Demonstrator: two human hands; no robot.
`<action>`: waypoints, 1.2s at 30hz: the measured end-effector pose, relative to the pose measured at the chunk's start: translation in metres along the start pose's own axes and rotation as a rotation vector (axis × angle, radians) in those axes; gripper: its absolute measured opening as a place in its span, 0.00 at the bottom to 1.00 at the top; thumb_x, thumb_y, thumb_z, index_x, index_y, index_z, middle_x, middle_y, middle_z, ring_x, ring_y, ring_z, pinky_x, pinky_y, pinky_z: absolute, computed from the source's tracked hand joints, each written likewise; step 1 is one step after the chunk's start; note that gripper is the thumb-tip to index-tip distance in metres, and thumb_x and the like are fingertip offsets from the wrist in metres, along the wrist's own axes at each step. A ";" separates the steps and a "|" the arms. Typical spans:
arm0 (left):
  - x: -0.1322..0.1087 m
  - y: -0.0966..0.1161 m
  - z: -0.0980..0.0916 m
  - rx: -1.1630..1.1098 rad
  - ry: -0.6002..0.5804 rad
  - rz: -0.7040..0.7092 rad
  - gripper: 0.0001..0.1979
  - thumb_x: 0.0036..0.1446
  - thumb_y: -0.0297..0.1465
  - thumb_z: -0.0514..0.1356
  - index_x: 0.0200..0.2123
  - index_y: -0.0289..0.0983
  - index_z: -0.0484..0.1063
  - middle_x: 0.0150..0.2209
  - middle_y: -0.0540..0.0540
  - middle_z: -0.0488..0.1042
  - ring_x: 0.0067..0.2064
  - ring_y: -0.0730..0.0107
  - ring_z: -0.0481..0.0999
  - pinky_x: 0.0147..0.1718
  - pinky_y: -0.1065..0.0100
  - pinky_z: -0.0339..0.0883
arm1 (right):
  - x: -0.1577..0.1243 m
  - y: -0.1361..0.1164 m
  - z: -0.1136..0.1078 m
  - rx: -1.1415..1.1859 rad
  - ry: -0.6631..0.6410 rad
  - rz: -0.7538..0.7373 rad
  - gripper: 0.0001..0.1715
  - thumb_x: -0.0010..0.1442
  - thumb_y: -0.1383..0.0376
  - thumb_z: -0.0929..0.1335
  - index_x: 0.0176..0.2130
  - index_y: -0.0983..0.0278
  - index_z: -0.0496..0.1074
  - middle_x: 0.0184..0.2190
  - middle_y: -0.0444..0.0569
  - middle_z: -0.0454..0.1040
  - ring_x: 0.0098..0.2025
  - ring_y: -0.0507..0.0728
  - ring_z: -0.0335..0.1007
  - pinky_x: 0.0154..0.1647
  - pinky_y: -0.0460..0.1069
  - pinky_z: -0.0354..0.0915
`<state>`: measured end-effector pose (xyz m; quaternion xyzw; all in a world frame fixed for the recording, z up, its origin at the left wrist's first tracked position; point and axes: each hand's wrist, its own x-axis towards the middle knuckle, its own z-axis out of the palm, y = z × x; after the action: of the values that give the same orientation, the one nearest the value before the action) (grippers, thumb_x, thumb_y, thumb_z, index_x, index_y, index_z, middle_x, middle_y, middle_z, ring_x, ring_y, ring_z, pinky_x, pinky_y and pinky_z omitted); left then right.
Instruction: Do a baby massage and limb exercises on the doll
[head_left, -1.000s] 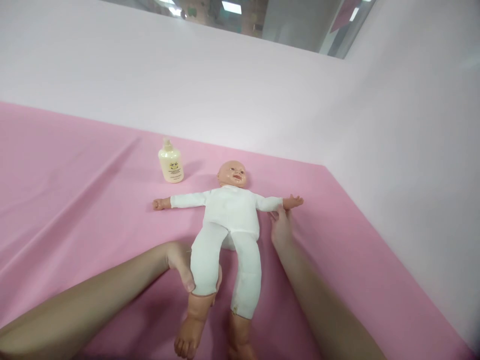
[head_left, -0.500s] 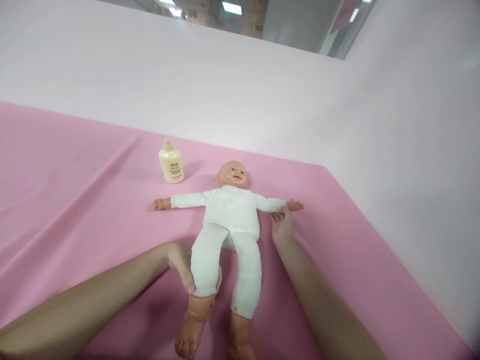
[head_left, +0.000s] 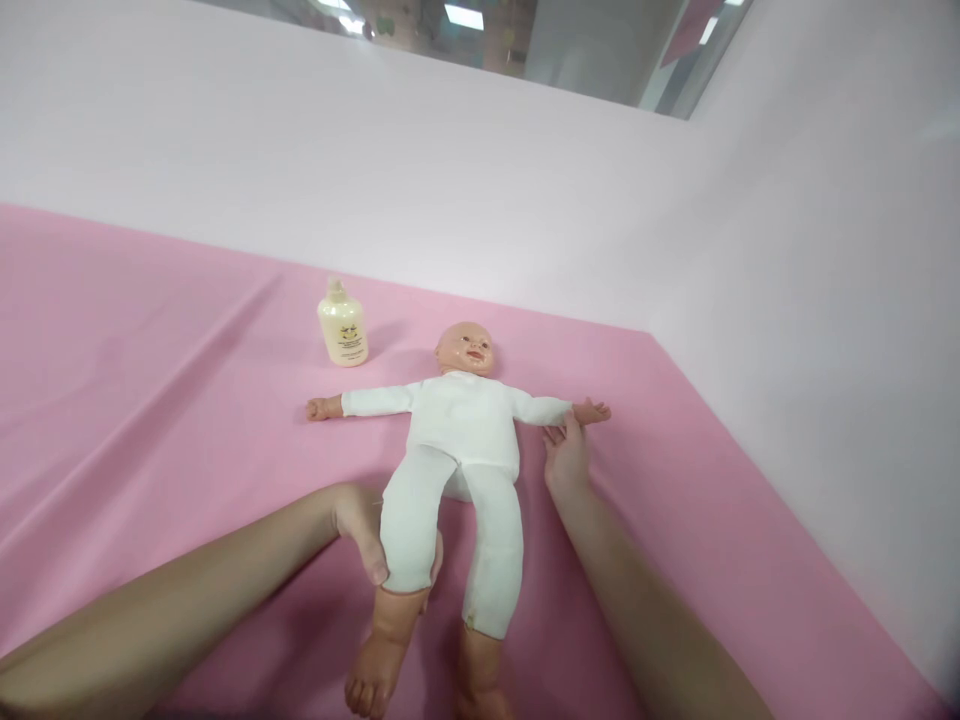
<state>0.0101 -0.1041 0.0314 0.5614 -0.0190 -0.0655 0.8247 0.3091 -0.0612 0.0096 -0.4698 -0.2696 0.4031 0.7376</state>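
A baby doll (head_left: pixel 463 420) in a white cloth suit lies on its back with both arms stretched out sideways, its feet towards me. My left hand (head_left: pixel 367 535) is wrapped round the doll's lower leg on the left side, thumb in front and fingertips showing at the inner side. The rest of those fingers are behind the leg. At the doll's other side, my right hand (head_left: pixel 566 455) holds the arm near the wrist, just where the white sleeve meets the doll's bare hand. Some of my right fingers are curled beneath the arm.
A pale yellow pump bottle (head_left: pixel 343 325) stands upright beyond the doll's left-side arm. Pink sheeting (head_left: pixel 187 400) with creases covers the table. White walls (head_left: pixel 375 170) rise behind and on the right, with a window (head_left: pixel 585 55) above the back one.
The doll's foot on the left has shifted slightly to the left in my left hand. The doll's hand beside my right hand has moved a little outward. Everything else looks the same.
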 end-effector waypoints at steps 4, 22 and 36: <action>0.002 0.001 0.000 -0.004 -0.014 0.001 0.27 0.47 0.38 0.74 0.50 0.36 0.77 0.46 0.38 0.82 0.47 0.45 0.82 0.41 0.55 0.78 | -0.004 -0.004 0.001 -0.045 0.028 -0.017 0.43 0.60 0.52 0.70 0.70 0.46 0.54 0.69 0.47 0.63 0.64 0.59 0.69 0.65 0.62 0.66; 0.000 -0.016 -0.015 -0.288 0.424 0.473 0.28 0.52 0.56 0.57 0.35 0.35 0.70 0.24 0.48 0.67 0.28 0.66 0.65 0.40 0.56 0.68 | -0.042 -0.013 0.008 -0.646 -0.524 -0.809 0.19 0.61 0.64 0.72 0.52 0.55 0.73 0.52 0.51 0.77 0.56 0.63 0.73 0.62 0.62 0.67; -0.006 -0.022 -0.028 -0.242 0.579 0.377 0.29 0.51 0.58 0.56 0.33 0.35 0.70 0.22 0.49 0.66 0.27 0.67 0.63 0.38 0.59 0.61 | -0.044 -0.014 0.011 -0.816 -0.617 -0.995 0.21 0.62 0.66 0.70 0.55 0.55 0.73 0.52 0.53 0.77 0.54 0.63 0.74 0.57 0.62 0.71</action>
<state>0.0050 -0.0852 0.0010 0.4418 0.1198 0.2474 0.8539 0.2821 -0.0963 0.0266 -0.3941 -0.7778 0.0003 0.4896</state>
